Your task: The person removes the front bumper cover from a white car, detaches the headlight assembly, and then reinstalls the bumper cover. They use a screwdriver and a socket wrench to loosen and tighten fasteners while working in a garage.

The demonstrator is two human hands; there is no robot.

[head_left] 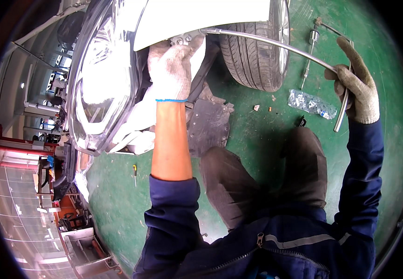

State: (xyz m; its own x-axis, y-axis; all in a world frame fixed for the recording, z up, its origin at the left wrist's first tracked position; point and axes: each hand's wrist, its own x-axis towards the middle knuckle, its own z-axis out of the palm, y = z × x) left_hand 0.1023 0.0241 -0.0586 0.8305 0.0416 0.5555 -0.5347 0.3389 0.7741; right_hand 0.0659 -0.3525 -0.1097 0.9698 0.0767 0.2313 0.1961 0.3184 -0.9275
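Steel rod (276,46): we clamp our right hand (357,86) around its bent end; its long axis runs left to the fender (201,16), where our left hand (173,69) presses, fingers together.

A green painted workshop floor (257,139) fills most of the view. A black rubber tyre on a silver wheel (257,51) stands on it near the top. To its right, a slim metal tool with a coiled spring section (311,46) lies on the floor, and below that a crumpled clear plastic bag of small parts (311,103). A small black clip (301,122) sits just beside the bag's lower edge. Two tiny bits of debris (256,107) lie between bag and tyre. A flat dark grey plastic panel (208,125) rests on the floor below the tyre. A small yellow-handled screwdriver (135,171) lies well apart, at lower left. A large clear headlamp (99,79) curves along the left.
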